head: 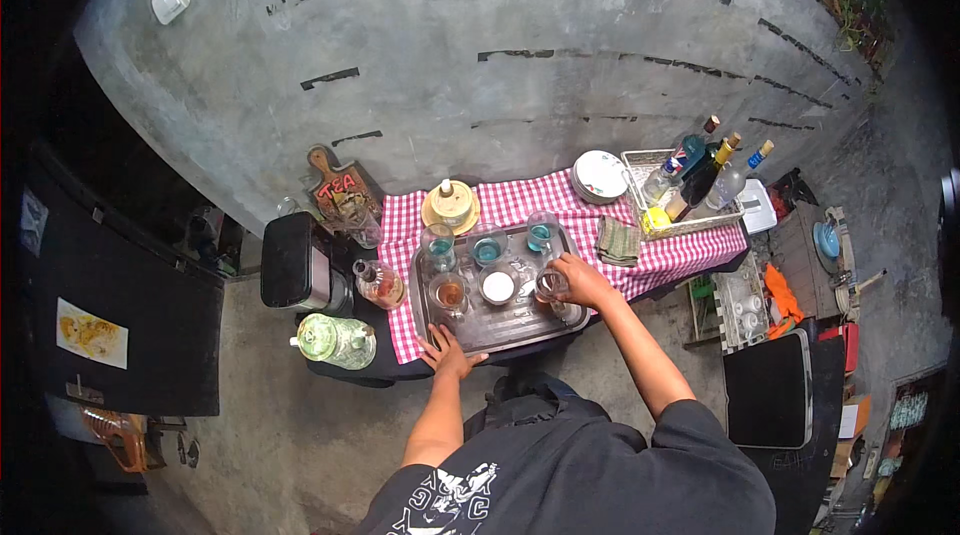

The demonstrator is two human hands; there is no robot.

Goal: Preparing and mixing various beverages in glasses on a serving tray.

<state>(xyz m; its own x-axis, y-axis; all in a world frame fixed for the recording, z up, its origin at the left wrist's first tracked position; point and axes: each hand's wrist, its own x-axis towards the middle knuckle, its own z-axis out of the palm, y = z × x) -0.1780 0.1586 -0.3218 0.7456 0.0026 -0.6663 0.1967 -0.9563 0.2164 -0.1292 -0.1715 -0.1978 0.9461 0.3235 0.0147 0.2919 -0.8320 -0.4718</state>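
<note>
My right hand (581, 281) grips a glass mug (550, 286) over the right part of a metal serving tray (480, 332); whether the mug touches the tray is hard to tell. My left hand (448, 352) rests with spread fingers on the tray's front left corner, holding nothing. Along the tray's back stand three glasses of blue liquid: one on the left (439, 246), one in the middle (487, 248) and one on the right (540, 235). Nearer me are a glass of amber-brown liquid (449, 293) and a small vessel with white contents (499, 287).
Left of the tray stand a glass bottle (380, 284), a green glass jar (337, 341) and a black dispenser (296, 261). Behind it sits a lidded pot (451, 203). To the right are a folded cloth (619, 241), stacked plates (600, 176) and a basket (709, 224) of bottles.
</note>
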